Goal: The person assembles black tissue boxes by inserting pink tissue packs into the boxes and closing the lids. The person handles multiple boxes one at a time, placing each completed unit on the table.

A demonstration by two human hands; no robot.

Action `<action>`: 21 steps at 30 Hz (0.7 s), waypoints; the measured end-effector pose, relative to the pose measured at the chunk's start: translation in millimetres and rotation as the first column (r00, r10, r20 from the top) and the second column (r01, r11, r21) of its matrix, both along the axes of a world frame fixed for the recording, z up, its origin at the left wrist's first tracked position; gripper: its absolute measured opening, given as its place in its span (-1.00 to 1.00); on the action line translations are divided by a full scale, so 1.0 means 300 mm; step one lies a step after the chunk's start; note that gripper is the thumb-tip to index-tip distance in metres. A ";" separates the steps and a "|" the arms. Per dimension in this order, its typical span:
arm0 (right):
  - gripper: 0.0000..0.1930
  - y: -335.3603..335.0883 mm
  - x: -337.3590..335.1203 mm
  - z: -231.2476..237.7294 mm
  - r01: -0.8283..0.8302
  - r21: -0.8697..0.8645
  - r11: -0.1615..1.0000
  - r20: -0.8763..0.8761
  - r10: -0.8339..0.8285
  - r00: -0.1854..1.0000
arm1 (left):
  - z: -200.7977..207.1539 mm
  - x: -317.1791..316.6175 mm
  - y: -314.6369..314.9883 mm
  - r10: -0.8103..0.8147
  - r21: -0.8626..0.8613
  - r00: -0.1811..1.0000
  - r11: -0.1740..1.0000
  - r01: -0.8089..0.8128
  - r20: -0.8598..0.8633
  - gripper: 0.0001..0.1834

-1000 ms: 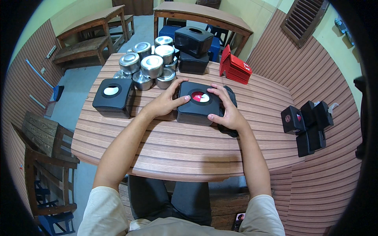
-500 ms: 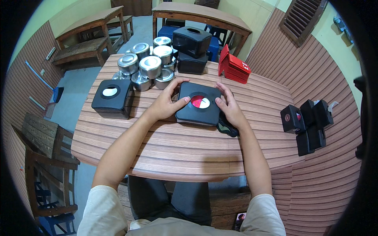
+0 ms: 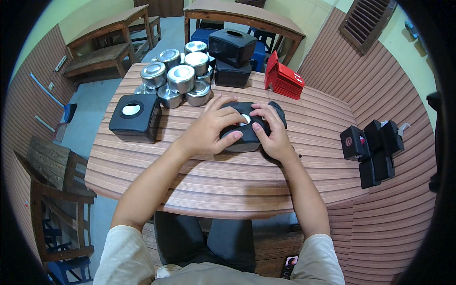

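Note:
In front of me on the table is a black tissue box [image 3: 244, 145] with an oval opening, where something white [image 3: 245, 119] shows. My left hand [image 3: 213, 124] lies over its left and top, fingers curved and closed on the lid, with fingertips at the opening. Over the right part of the lid, my right hand [image 3: 270, 133] grips with bent fingers, its thumb near the opening. The fingers hide much of the lid. A black, soft-looking object [image 3: 278, 112] shows just beyond the right hand; its kind is unclear. Another black tissue box [image 3: 135, 118] stands to the left.
Stacked round metal tins [image 3: 181, 78] stand at the back left of the table [image 3: 199, 190]. Beside them are two stacked black boxes [image 3: 232, 50] and a row of red folded signs [image 3: 285, 80]. Several black holders [image 3: 354, 144] sit at the right wall.
Both hands have shifted from the box's sides onto its lid, fingers around the opening. Red and white showed there before; now only white shows. The dark object by the right hand appears farther back.

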State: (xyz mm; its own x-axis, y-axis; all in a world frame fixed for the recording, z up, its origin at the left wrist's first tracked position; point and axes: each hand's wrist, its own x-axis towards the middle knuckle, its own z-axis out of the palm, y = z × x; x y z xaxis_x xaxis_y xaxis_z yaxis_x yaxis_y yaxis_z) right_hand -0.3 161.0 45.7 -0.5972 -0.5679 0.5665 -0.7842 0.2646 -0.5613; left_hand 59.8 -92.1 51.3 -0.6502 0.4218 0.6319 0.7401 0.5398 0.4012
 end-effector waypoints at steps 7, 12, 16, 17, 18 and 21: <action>-0.68 0.002 -0.001 0.001 -0.030 0.003 1.000 0.005 0.030 1.000 | 0.014 0.014 0.009 0.072 -0.182 0.997 0.980 -0.077 -0.035 -0.34; -0.68 0.001 -0.003 0.003 -0.028 0.013 1.000 0.010 0.028 1.000 | 0.025 0.016 0.007 0.103 -0.257 0.993 0.960 -0.116 -0.061 -0.34; -0.68 0.000 -0.004 0.003 -0.033 0.015 0.999 0.014 0.032 0.999 | 0.025 0.018 0.006 0.095 -0.231 0.994 0.967 -0.105 -0.053 -0.38; -0.68 0.000 -0.004 0.004 -0.032 0.015 0.999 0.020 0.032 0.999 | 0.024 0.018 0.006 0.092 -0.219 0.995 0.971 -0.100 -0.048 -0.40; -0.68 0.000 -0.003 0.004 -0.033 0.016 0.999 0.020 0.033 0.999 | 0.023 0.020 0.006 0.092 -0.212 0.995 0.972 -0.098 -0.038 -0.42; -0.67 0.001 -0.002 0.005 -0.036 0.021 0.999 0.018 0.035 0.999 | 0.015 0.022 0.008 0.089 -0.159 0.996 0.983 -0.088 -0.002 -0.51</action>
State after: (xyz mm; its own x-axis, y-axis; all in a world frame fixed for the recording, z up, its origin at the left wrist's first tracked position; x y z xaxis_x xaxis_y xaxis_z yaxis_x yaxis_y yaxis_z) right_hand -1.0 161.4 47.2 -0.5865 -0.6009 0.5431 -0.7831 0.2492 -0.5699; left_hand 66.4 -89.8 55.8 -0.6925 0.4575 0.5578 0.6848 0.6601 0.3088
